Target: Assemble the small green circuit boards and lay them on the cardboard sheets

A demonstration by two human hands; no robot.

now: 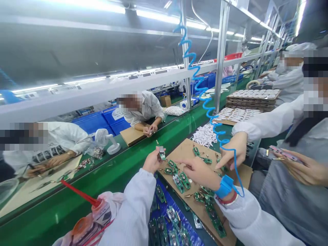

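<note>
My left hand (153,160) is raised over the green belt and pinches a small green circuit board (162,153) upright between its fingers. My right hand (196,169), with a blue wrist strap (225,186) on a coiled blue cord (202,92), points with its forefinger at several green circuit boards (179,177) lying on a brown cardboard sheet (187,150). A co-worker's hand (234,152) in a white sleeve reaches down onto the same sheet from the right.
A green conveyor belt (107,174) runs along the left. Two people in white coats sit across it beside a small white fan (106,140). Stacked trays (252,99), a pile of white parts (206,135), a blue tray of boards (166,225).
</note>
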